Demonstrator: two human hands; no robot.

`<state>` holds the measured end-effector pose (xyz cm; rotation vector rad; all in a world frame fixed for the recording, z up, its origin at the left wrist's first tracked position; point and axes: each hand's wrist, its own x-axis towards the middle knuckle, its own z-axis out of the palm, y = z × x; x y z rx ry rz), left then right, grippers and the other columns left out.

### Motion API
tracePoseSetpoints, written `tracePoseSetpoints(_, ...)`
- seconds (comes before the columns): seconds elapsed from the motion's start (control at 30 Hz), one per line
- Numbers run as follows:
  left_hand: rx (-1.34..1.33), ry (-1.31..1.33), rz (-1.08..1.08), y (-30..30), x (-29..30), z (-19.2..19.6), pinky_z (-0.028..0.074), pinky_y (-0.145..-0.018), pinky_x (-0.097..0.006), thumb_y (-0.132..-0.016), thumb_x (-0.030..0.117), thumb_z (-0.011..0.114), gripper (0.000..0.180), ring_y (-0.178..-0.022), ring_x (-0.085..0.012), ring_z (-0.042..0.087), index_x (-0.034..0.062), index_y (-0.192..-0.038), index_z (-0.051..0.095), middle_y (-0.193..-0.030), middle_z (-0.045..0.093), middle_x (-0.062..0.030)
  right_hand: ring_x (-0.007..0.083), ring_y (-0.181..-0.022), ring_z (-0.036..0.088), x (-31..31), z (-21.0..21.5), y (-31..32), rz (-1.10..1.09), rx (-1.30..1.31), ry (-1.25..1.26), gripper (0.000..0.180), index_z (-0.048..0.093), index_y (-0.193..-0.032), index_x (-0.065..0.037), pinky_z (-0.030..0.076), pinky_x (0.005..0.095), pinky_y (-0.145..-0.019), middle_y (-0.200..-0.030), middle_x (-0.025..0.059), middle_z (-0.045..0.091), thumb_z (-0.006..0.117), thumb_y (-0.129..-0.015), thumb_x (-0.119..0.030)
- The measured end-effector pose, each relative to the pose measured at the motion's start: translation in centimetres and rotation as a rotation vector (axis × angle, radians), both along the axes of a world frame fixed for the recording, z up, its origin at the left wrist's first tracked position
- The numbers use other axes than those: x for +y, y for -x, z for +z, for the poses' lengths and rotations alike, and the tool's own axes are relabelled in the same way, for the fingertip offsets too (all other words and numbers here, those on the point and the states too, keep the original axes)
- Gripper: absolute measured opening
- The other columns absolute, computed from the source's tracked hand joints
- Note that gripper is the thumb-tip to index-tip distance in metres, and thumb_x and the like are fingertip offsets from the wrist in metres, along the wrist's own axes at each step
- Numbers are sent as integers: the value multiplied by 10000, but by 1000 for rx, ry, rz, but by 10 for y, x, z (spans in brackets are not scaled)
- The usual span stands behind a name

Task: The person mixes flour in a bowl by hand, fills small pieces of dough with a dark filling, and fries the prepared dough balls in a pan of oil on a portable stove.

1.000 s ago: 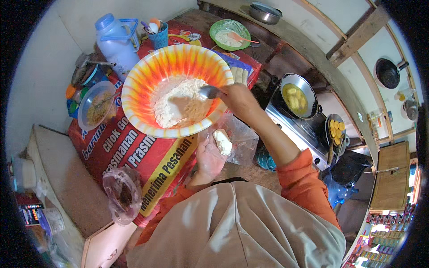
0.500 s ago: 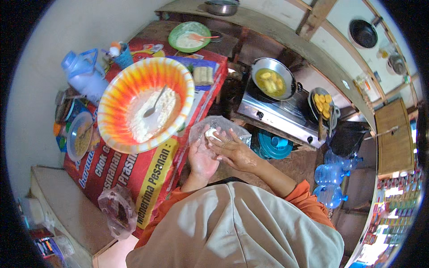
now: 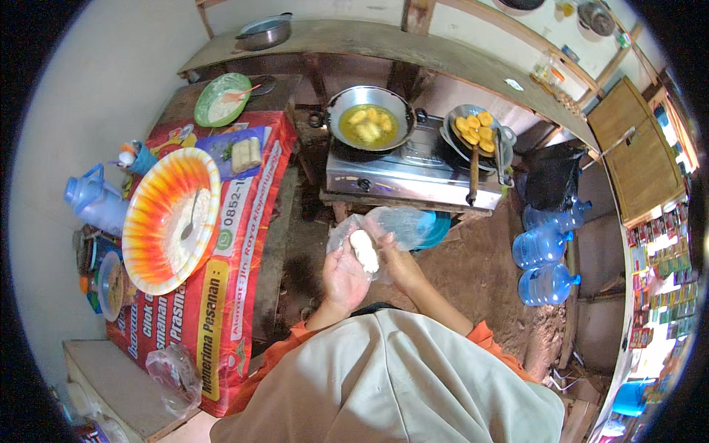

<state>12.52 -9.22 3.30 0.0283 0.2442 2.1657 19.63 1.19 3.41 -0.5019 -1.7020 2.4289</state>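
My left hand lies palm up under a clear plastic sheet, and a white lump of dough rests on that sheet above the palm. My right hand presses against the lump from the right side. Both hands are held in front of my chest, between the table and the stove. To my left an orange and yellow bowl of white batter stands on the table, with a metal spoon lying in it.
A red printed cloth covers the table. A gas stove ahead carries a wok of hot oil with frying pieces and a strainer of fried pieces. Blue water jugs stand on the right. A green plate sits further back.
My right hand left the spoon in the bowl and came back to the plastic sheet with the dough. The view has swung right, toward the stove.
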Motion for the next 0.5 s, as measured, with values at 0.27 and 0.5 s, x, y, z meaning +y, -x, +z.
tracePoseSetpoints(0.27,5,-88,-64,-25,37,-50,326,-965,-370,-896,356,327,453,-1185,-245,382,82,-1253,384,-1227,450,-67,450,-1210,253,-3,48,-22,93,18,-1365,407,416,-1230,-45,203,505,-995,-1314,197,324,442,-873,-238)
tracePoseSetpoints(0.5,136,175,-127,-20,37,20,277,-1006,-385,-870,290,355,461,-1196,-239,371,83,-1282,359,-1299,395,-76,356,-1244,276,13,-17,-23,-149,-62,-1414,520,320,-1304,-61,222,504,-996,-1327,189,329,414,-842,-282)
